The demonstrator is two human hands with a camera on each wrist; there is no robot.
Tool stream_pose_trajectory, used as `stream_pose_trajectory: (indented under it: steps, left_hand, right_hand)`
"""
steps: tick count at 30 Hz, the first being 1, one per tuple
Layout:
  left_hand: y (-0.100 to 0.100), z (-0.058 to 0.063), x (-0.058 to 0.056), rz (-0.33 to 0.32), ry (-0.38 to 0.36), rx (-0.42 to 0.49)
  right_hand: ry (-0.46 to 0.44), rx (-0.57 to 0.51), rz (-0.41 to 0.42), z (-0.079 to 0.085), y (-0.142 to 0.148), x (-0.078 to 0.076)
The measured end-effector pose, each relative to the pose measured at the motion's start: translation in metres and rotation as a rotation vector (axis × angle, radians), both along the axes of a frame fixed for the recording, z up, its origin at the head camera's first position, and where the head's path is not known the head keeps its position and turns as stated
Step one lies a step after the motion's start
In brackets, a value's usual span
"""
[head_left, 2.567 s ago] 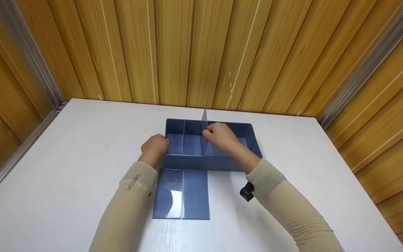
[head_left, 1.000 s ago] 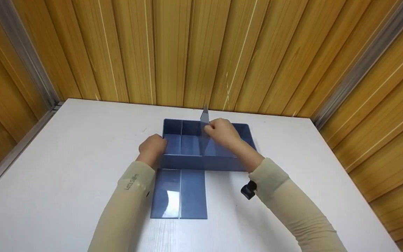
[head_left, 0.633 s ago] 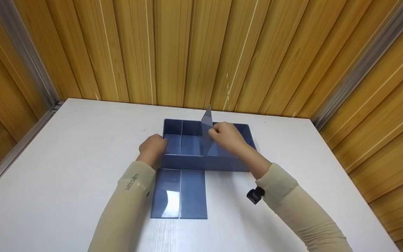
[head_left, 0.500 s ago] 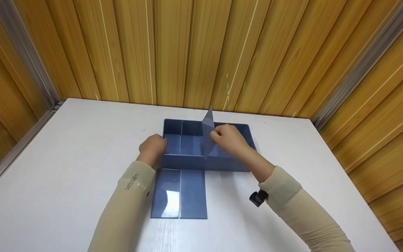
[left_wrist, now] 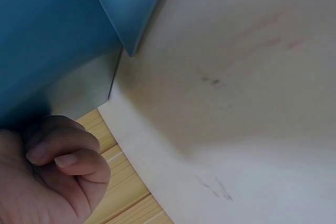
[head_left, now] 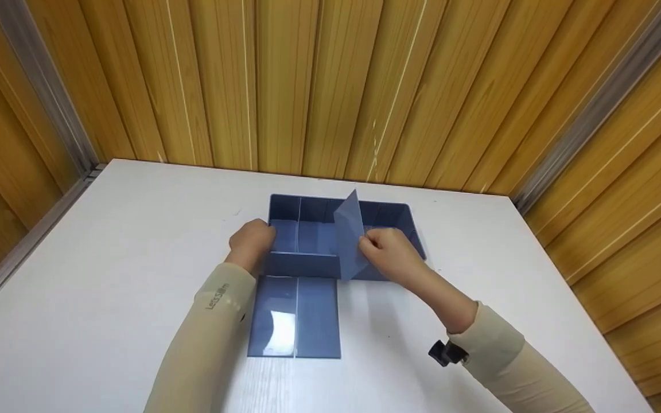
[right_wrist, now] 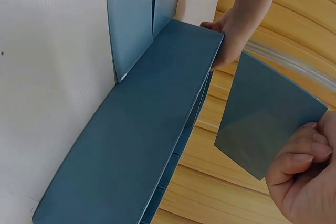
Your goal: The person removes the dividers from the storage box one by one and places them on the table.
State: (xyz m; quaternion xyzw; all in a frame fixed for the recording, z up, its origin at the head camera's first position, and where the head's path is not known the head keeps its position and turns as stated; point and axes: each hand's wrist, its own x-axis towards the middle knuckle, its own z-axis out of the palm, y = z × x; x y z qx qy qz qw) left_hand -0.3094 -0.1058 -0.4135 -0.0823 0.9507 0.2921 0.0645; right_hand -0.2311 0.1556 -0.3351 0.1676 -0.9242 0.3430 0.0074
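Note:
A blue rectangular storage box (head_left: 302,265) sits on the table, its open top facing up. My left hand (head_left: 252,238) grips its left wall; in the left wrist view the fingers (left_wrist: 86,163) are curled beside the blue plastic. With its fingers curled, my right hand (head_left: 392,255) pinches a thin blue divider panel (head_left: 348,235) by its right edge. The panel stands tilted over the box's front wall; the right wrist view shows this divider (right_wrist: 268,116) held apart from the box. Another divider (head_left: 299,232) stands upright inside the box's left part.
Two flat blue panels (head_left: 318,318) lie side by side on the white table (head_left: 135,287), just in front of the box. Yellow wood-look walls (head_left: 284,86) enclose the table at the back and sides. A small black device (head_left: 447,353) sits at my right cuff.
My right hand has drawn the divider out of the box, toward me and slightly right; earlier its lower part was inside. My left hand has kept its place on the box's left wall.

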Motion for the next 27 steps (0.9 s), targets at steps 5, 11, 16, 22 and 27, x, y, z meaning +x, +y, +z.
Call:
stream_pose_trajectory:
  steps: [5, 11, 16, 22, 27]
  left_hand:
    - [-0.001, 0.001, 0.001, 0.003, 0.001, 0.015]
    - [0.0, 0.0, 0.001, -0.005, 0.024, 0.032]
    - [0.001, 0.0, 0.001, -0.006, 0.015, 0.02]
    - [0.0, -0.001, 0.001, -0.007, 0.008, 0.004]
    - [-0.001, -0.001, 0.002, -0.007, 0.017, 0.012]
  right_hand:
    - [-0.029, -0.031, -0.009, -0.006, 0.006, 0.017]
    - [-0.056, -0.082, 0.002, -0.019, 0.016, 0.041]
    - [-0.073, -0.106, 0.017, -0.034, 0.024, 0.06]
    - [-0.095, -0.081, 0.037, -0.048, 0.031, 0.075]
    - [-0.113, -0.064, 0.037, -0.059, 0.035, 0.081]
